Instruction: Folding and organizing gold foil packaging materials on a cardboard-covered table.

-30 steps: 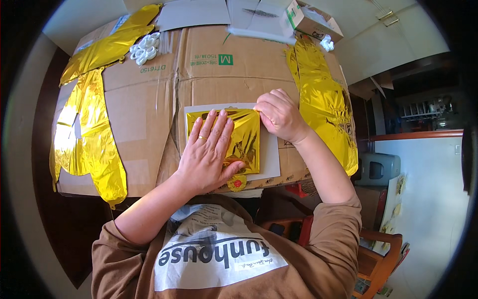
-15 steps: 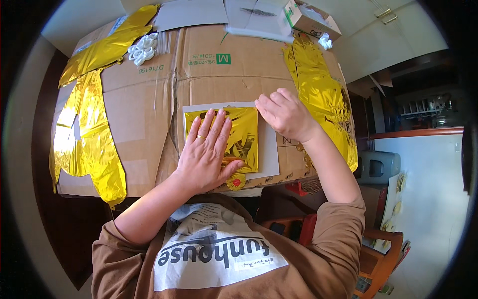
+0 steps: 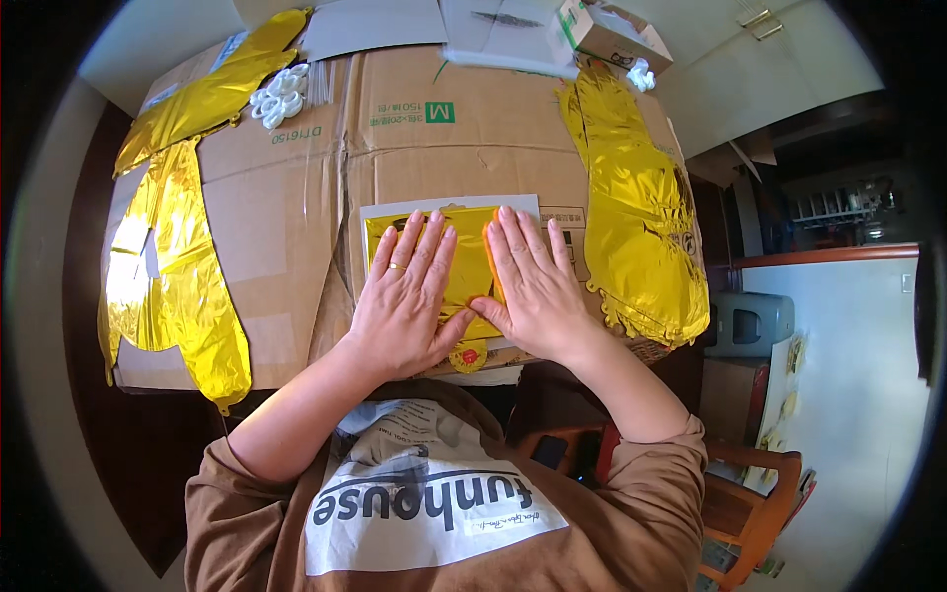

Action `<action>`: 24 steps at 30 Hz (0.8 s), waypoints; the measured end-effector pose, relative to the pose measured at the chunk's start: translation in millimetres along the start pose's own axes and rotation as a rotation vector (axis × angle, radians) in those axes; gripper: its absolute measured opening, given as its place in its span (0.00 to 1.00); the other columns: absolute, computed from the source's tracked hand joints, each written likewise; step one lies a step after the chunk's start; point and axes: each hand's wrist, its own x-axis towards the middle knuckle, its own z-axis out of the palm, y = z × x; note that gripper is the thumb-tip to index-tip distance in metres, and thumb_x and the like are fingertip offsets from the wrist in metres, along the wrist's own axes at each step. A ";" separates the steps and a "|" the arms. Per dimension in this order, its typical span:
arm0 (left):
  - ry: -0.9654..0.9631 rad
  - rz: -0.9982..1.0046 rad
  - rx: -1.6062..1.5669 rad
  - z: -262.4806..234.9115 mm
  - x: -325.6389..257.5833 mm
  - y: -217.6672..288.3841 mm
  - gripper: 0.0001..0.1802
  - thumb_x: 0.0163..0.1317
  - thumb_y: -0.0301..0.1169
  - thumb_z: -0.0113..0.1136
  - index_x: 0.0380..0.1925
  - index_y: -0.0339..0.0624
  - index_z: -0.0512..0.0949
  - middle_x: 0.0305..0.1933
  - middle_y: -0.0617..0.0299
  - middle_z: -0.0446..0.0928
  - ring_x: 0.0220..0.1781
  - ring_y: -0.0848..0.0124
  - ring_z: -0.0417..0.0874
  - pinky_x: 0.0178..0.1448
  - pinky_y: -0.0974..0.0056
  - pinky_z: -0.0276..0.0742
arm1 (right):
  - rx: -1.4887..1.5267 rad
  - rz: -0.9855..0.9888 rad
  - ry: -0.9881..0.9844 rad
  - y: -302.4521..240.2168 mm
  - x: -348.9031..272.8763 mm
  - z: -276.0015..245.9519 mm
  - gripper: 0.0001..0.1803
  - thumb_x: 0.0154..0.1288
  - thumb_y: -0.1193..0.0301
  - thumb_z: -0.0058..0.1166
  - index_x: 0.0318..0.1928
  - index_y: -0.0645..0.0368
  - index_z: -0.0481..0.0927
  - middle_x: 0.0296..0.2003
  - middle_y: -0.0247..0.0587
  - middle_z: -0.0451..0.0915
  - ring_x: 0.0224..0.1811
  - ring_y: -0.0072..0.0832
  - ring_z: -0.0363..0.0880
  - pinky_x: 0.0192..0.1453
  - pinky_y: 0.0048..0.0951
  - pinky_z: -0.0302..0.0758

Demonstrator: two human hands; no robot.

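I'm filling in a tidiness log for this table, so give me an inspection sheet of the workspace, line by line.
Surface: cardboard, creased, spread over the work area.
Job's things: folded gold foil on a pale card.
Clutter: gold foil piece at left, gold foil pile at right, white rings, open carton at the far edge.
Hands: left hand flat on the folded gold foil; right hand flat across its right side, thumbs close together.
Cables: nothing seen.
Surroundings: wooden chair and grey plastic stool at right.
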 end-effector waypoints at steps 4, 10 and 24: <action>-0.013 0.000 0.026 0.8 1.0 -1.1 0.47 0.70 0.55 0.52 0.75 0.27 0.56 0.81 0.36 0.53 0.84 0.43 0.49 0.85 0.43 0.40 | 0.006 0.012 -0.018 1.2 -2.4 -4.5 0.49 0.74 0.43 0.47 0.78 0.69 0.53 0.79 0.59 0.51 0.83 0.51 0.46 0.84 0.59 0.39; -0.059 -0.021 0.055 0.1 -0.1 0.8 0.49 0.69 0.56 0.52 0.76 0.28 0.55 0.82 0.37 0.51 0.85 0.45 0.46 0.85 0.44 0.37 | 0.225 0.164 0.178 31.3 -20.0 -17.9 0.32 0.76 0.56 0.52 0.71 0.65 0.69 0.71 0.57 0.68 0.75 0.52 0.64 0.80 0.54 0.56; -0.079 -0.029 0.083 0.4 -0.7 1.5 0.49 0.71 0.56 0.51 0.78 0.32 0.51 0.83 0.41 0.49 0.86 0.47 0.44 0.85 0.45 0.35 | 0.599 0.057 0.153 76.7 54.0 -16.3 0.12 0.62 0.76 0.64 0.47 0.55 0.87 0.40 0.37 0.79 0.45 0.32 0.79 0.49 0.31 0.76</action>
